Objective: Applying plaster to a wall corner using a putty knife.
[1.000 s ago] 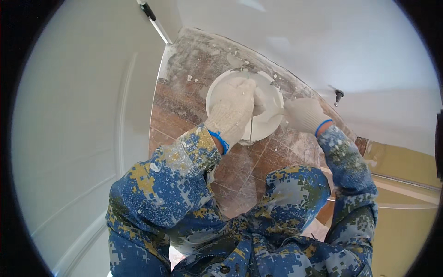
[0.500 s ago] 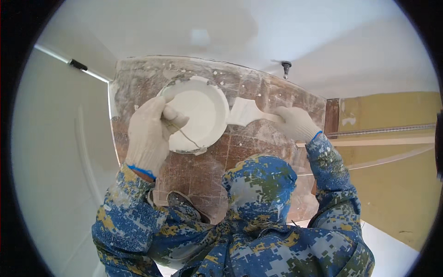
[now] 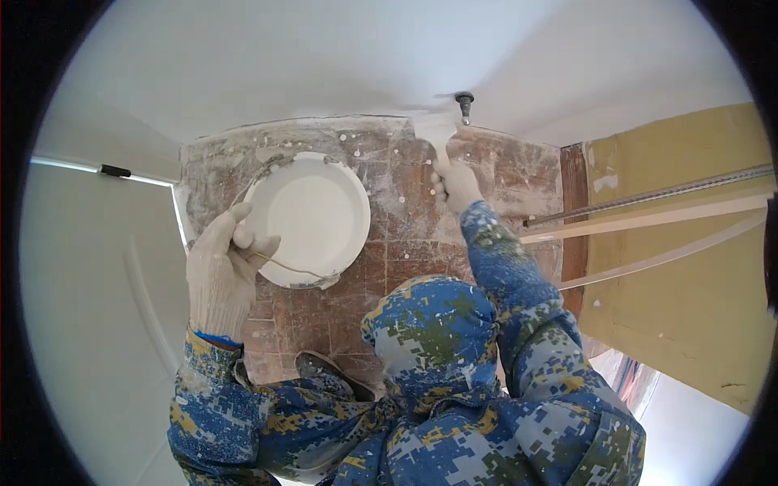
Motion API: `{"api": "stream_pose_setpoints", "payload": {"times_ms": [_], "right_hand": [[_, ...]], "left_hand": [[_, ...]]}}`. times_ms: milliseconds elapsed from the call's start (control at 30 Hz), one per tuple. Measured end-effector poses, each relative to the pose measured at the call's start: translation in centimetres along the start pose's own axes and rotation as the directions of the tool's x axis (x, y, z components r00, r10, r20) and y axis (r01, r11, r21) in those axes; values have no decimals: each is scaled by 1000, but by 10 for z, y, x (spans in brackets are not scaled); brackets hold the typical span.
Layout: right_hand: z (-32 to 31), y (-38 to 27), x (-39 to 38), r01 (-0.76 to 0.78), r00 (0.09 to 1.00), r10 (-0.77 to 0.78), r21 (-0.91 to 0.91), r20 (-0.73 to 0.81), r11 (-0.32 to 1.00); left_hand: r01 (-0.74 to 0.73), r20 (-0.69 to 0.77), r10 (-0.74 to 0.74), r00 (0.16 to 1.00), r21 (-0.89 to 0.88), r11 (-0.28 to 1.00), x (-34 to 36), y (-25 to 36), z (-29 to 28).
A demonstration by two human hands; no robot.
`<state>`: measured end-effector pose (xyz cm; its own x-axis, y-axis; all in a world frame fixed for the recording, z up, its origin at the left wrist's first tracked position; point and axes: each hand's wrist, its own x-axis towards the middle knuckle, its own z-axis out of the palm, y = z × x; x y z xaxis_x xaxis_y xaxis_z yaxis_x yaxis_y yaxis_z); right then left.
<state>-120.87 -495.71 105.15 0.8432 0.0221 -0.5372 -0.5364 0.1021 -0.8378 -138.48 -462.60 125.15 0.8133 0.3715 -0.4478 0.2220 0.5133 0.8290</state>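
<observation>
My left hand, in a knitted white glove, is closed around the thin wire handle of a round bucket. White paint lies inside, and dried splashes mark the rim. Off to the right, my gloved right hand grips a wide flat paintbrush by its handle. The white bristles point away from me at the lower part of the white wall, beside a dark pipe fitting. Whether the bristle tips touch the wall is hard to tell through the blur.
Paint-spotted brown floor tiles lie below. A white door-like panel stands at the left. On the right, a yellow-tan board has long pale strips and a metal rod across it. My shoe shows near the bottom.
The paintbrush has gone from the bucket's right rim forward to the wall beside the pipe fitting. In the picture, the bucket and my left hand sit farther left and slightly lower.
</observation>
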Motion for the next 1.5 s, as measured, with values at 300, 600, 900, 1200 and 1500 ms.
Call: {"api": "stream_pose_setpoints", "payload": {"times_ms": [300,600,900,1200,1500], "right_hand": [[15,-45,-5,148,988,-149,-28,-37,989],[-36,-79,-24,146,989,-146,-8,27,989],[-93,-68,-65,165,983,-183,369,13,915],[-76,-66,-76,65,976,-104,199,193,978],[-83,-101,-36,-80,939,-33,309,342,948]], "left_hand": [[-23,15,22,1000,8,1000,0,-4,24],[-34,1,34,999,34,999,1,-19,51],[-46,1,46,999,42,998,2,-22,51],[-64,-20,65,998,62,996,0,-25,46],[-38,-5,38,999,68,997,-5,-37,59]]}}
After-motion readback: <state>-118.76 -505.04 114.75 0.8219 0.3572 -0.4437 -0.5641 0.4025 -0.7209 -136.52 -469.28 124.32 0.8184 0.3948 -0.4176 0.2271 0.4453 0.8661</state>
